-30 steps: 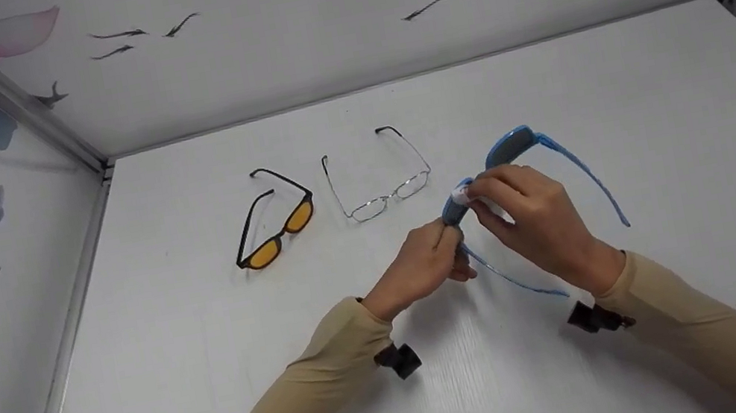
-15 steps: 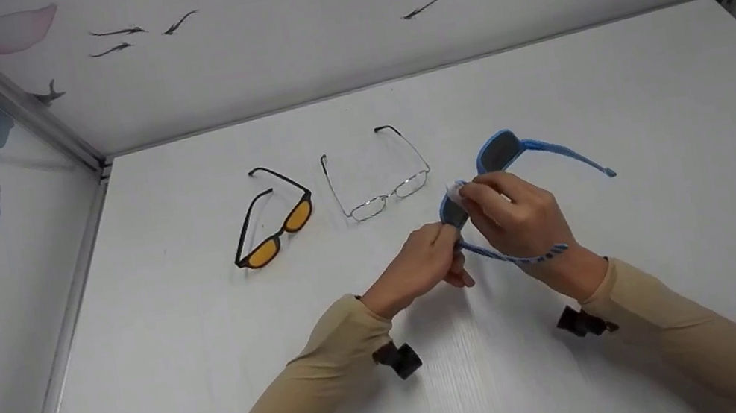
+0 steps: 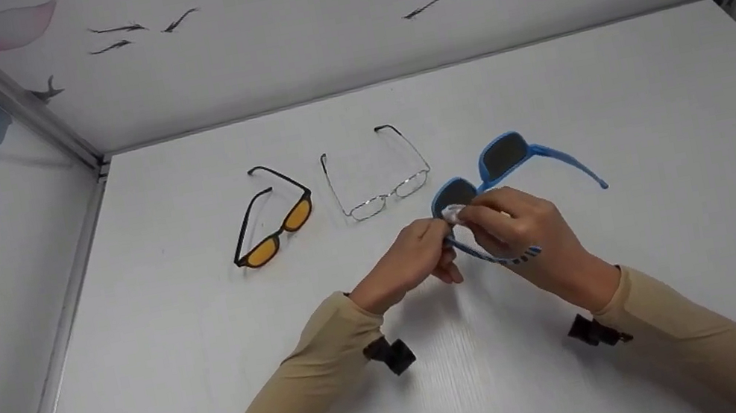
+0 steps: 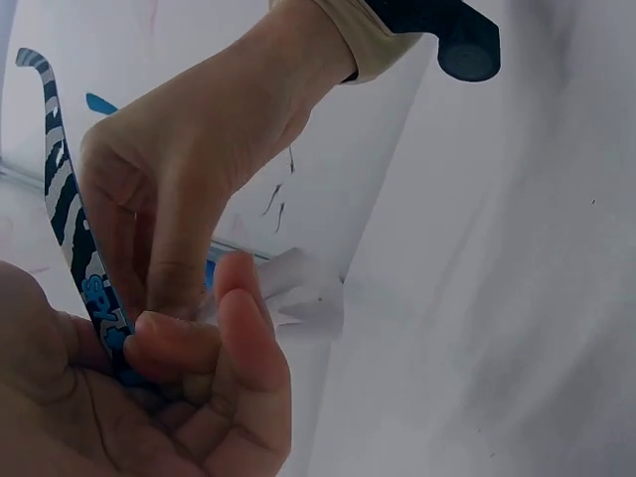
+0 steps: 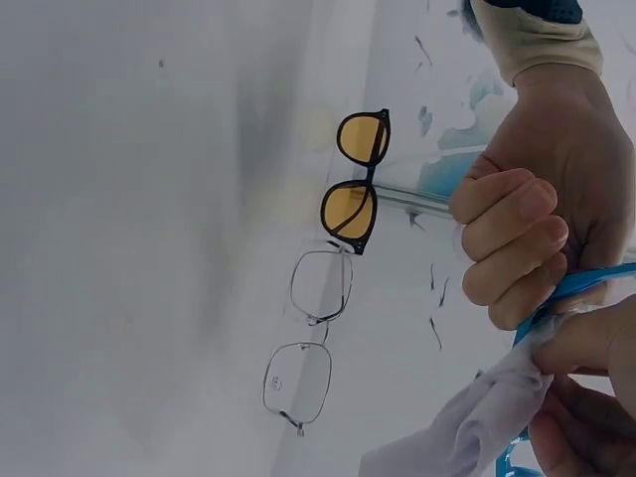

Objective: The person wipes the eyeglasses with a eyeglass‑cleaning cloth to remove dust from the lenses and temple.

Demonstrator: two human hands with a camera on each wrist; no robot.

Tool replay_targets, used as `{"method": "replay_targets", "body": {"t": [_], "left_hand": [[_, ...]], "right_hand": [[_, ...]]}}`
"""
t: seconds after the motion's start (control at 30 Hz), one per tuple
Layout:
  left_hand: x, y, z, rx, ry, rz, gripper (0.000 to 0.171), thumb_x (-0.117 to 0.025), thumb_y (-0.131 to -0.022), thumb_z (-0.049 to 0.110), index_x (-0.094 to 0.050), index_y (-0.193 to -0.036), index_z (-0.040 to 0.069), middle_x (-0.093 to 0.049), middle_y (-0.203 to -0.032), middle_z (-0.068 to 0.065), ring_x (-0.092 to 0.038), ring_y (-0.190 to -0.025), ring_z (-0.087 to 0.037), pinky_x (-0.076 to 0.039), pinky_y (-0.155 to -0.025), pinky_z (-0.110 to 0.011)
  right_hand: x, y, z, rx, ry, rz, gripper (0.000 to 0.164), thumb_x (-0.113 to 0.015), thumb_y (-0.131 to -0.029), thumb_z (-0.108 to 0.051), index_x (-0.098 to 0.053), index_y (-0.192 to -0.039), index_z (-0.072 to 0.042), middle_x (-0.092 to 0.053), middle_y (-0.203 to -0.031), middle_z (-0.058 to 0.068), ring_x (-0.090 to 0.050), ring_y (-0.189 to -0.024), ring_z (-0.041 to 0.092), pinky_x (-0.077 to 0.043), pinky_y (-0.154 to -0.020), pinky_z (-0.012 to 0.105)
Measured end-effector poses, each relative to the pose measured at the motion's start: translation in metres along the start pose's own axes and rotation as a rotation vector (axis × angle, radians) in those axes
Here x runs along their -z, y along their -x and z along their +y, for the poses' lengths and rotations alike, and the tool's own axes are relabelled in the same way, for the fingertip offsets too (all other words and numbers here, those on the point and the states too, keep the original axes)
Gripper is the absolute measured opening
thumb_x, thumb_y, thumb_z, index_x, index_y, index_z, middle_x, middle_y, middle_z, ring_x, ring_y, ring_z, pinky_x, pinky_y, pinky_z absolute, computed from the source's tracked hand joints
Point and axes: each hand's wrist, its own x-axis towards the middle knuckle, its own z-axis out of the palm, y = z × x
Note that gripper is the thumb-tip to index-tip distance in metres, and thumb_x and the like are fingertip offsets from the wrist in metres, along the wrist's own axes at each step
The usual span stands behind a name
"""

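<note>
Blue-framed sunglasses (image 3: 505, 156) with dark lenses are held above the table. My left hand (image 3: 414, 255) grips them at the corner of the left lens, by the hinge. In the left wrist view, one temple arm (image 4: 70, 209) with black and white stripes rises from between the left fingers. My right hand (image 3: 531, 227) pinches a white cloth (image 3: 452, 213) against the lower part of the left lens. Loose cloth (image 5: 462, 422) hangs from those fingers in the right wrist view. The fingers hide part of that lens.
Black-framed glasses with orange lenses (image 3: 279, 238) lie on the white table (image 3: 216, 377) at the left. Beside them are thin metal-framed glasses (image 3: 387, 197), temples pointing back. A printed wall (image 3: 322, 33) closes the table's far side, another its left.
The sunglasses have tilted so their lenses face the head camera more. My right hand has moved the cloth from the lens's upper edge down to its lower part. The other glasses stay put.
</note>
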Motion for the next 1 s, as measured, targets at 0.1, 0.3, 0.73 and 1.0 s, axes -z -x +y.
{"method": "replay_targets", "body": {"t": [0.1,0.3,0.73,1.0], "left_hand": [[0.002,0.001,0.003,0.022,-0.067,0.017,0.031,-0.027,-0.100,0.012,-0.046,-0.077,0.006,-0.049,-0.066,-0.003,-0.062,-0.057,-0.012,-0.054,-0.061,-0.028],[0.002,0.001,0.008,0.053,-0.177,0.020,0.029,-0.029,-0.100,0.012,-0.049,-0.079,0.005,-0.052,-0.068,-0.004,-0.061,-0.055,-0.012,-0.053,-0.060,-0.027],[0.001,0.003,0.000,0.051,-0.042,-0.034,0.032,-0.027,-0.104,0.016,-0.045,-0.079,0.006,-0.045,-0.067,-0.002,-0.062,-0.060,-0.014,-0.055,-0.064,-0.030],[0.002,0.004,-0.004,0.071,-0.081,-0.034,0.031,-0.029,-0.102,0.014,-0.046,-0.078,0.006,-0.048,-0.067,-0.003,-0.062,-0.060,-0.013,-0.056,-0.065,-0.030]], "right_hand": [[0.000,0.000,0.002,-0.026,0.082,0.032,0.021,-0.074,-0.073,0.013,-0.071,-0.090,0.003,-0.063,-0.082,0.017,-0.062,-0.066,0.028,-0.055,-0.059,0.039],[-0.003,-0.003,0.002,-0.033,0.194,0.097,0.021,-0.076,-0.072,0.011,-0.069,-0.090,0.003,-0.065,-0.082,0.019,-0.064,-0.065,0.031,-0.055,-0.056,0.042],[-0.009,-0.004,-0.007,0.036,-0.101,0.051,0.026,-0.079,-0.068,0.013,-0.072,-0.091,0.003,-0.067,-0.085,0.014,-0.066,-0.072,0.024,-0.057,-0.062,0.035],[-0.001,0.006,-0.006,0.034,0.083,-0.034,0.023,-0.080,-0.070,0.010,-0.072,-0.091,0.002,-0.068,-0.084,0.015,-0.066,-0.070,0.028,-0.057,-0.063,0.038]]}}
